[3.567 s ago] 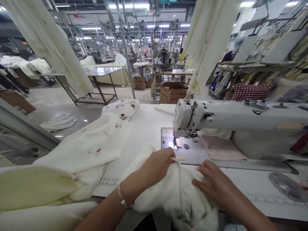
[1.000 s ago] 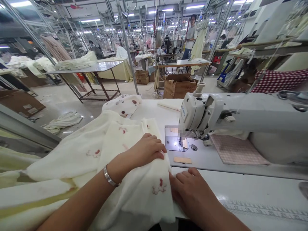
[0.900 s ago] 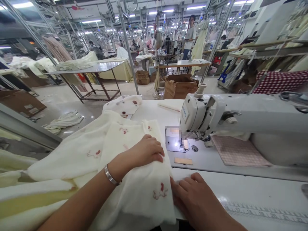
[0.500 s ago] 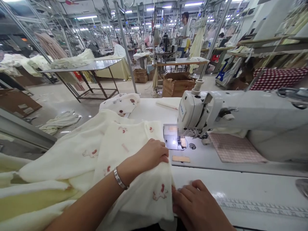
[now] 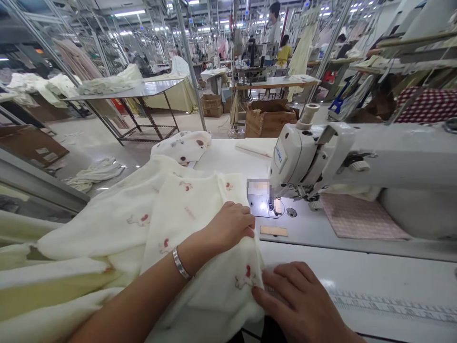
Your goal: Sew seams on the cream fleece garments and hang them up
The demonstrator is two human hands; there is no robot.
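Note:
A cream fleece cloth (image 5: 193,224) with small red prints lies folded on the white sewing table (image 5: 374,281). My left hand (image 5: 230,226), a silver bracelet on its wrist, curls over the cloth's right edge and grips it just left of the needle plate (image 5: 266,206). My right hand (image 5: 298,300) lies nearer me with its fingers pinching the same edge lower down. The white sewing machine (image 5: 321,152) stands to the right, its lamp lit over the plate.
A small tan strip (image 5: 273,231) and a checked pad (image 5: 360,216) lie on the machine bed. Another printed piece (image 5: 183,145) sits at the table's far side. Cardboard boxes (image 5: 266,119), metal tables and other workers stand beyond.
Since the oldest frame the bunched cloth has been spread and folded flat. In the last second my left hand slid a little right toward the needle plate, and my right hand stayed at the edge.

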